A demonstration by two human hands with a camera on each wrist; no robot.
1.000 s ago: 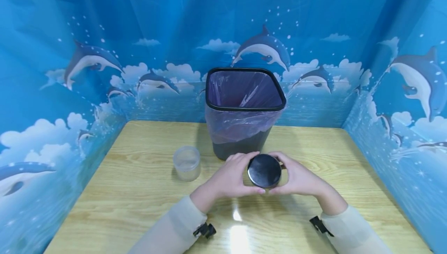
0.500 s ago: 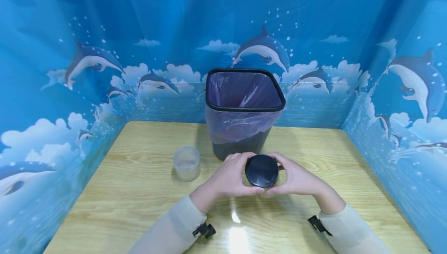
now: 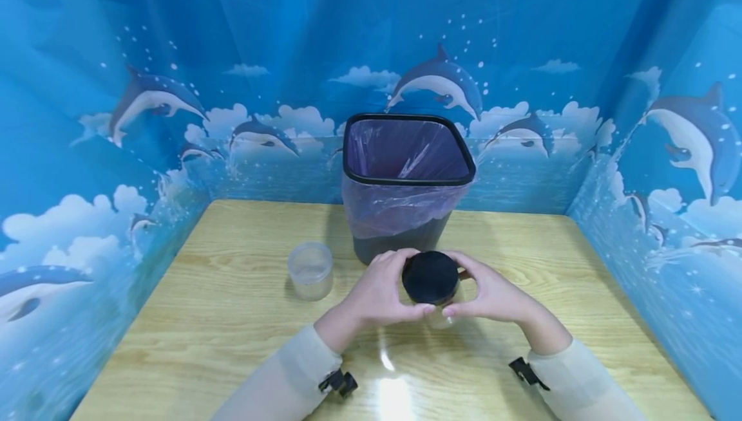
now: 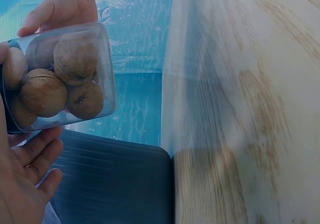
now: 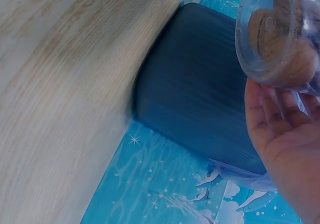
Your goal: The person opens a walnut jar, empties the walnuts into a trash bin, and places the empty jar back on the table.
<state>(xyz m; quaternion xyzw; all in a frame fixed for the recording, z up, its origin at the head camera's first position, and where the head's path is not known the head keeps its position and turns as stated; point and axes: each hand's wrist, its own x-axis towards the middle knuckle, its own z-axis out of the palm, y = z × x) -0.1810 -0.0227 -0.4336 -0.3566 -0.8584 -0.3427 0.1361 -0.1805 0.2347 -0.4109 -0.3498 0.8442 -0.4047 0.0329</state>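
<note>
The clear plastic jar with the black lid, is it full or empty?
Nearly full: the clear plastic jar holds several brown walnuts pressed against its wall, seen in both wrist views.

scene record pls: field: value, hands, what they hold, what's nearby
left hand: grips jar from its left side
right hand: grips jar from its right side
jar: clear, black lid, lifted off table
contents: walnuts
bin: dark, purple liner, directly behind jar
cup: clear plastic, empty-looking, left of hands
table: light wood
</note>
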